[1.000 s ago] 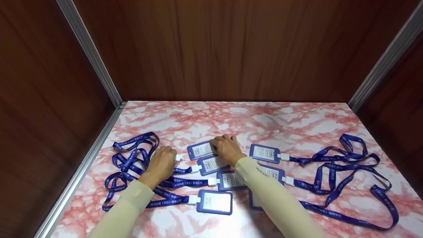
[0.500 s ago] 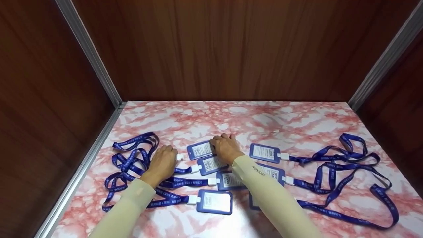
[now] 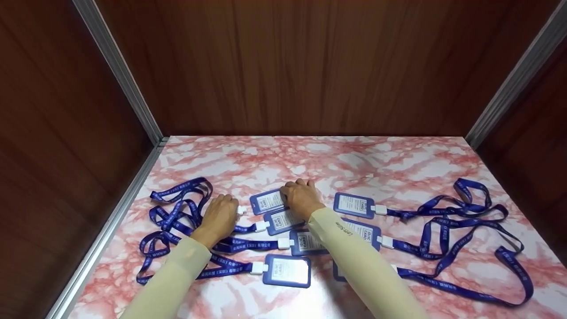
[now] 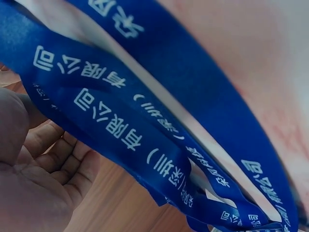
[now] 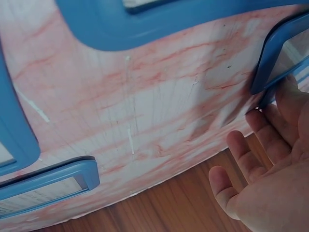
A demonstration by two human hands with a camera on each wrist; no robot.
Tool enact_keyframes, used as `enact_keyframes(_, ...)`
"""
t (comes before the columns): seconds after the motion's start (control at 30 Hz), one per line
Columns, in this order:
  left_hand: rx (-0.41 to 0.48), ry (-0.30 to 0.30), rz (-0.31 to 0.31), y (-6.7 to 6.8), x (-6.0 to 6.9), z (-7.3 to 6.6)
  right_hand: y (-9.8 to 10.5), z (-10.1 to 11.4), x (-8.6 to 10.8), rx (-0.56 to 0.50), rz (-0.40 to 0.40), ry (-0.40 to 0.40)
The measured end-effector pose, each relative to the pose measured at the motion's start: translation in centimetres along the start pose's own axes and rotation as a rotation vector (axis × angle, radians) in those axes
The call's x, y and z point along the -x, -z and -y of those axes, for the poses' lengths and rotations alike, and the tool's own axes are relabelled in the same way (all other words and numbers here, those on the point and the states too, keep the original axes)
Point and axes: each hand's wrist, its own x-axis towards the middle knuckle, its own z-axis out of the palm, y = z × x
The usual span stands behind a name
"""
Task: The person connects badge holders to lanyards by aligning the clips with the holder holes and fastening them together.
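In the head view my left hand [image 3: 218, 218] pinches the end of a blue lanyard, and its white clip [image 3: 241, 210] shows past the fingertips. The left wrist view has blue straps [image 4: 125, 121] crossing in front of the curled fingers, so the grip itself is hidden. My right hand [image 3: 303, 199] grips the right end of a blue-framed badge holder [image 3: 268, 201]. This holder's slotted left end faces the clip, with a small gap between them. In the right wrist view, the thumb lies against the holder's edge. Just below it, a second badge holder [image 3: 281, 221] is partly covered by the right hand.
More badge holders lie on the red-and-white marbled table [image 3: 381, 164], including one at the front [image 3: 287, 270] and one right of my hand [image 3: 353, 205]. Lanyards tangle at left [image 3: 155, 243] and right [image 3: 469, 208]. A wood-grain panel [image 3: 283, 66] stands behind.
My left hand and the white clip have shifted very slightly to the right. The right hand keeps its hold on the badge holder, almost still.
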Motion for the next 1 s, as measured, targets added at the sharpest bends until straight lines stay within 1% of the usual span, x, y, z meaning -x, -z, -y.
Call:
enact_keyframes(0.2,-0.004,0.016,0.04,-0.2,-0.4,-0.2,-0.1,0.0,-0.3,0.003,0.02,-0.026)
enact_keyframes(0.4,0.012,0.02,0.049,-0.2,-0.6,-0.3,0.1,0.1,-0.3,0.004,0.039,-0.038)
enact_keyframes(0.63,0.021,0.052,0.09,-0.2,-0.8,-0.7,0.0,0.0,-0.5,-0.008,0.053,-0.048)
enact_keyframes(1.0,0.033,0.064,0.084,-0.5,-1.1,-0.9,0.2,0.3,-0.2,0.006,0.042,-0.038)
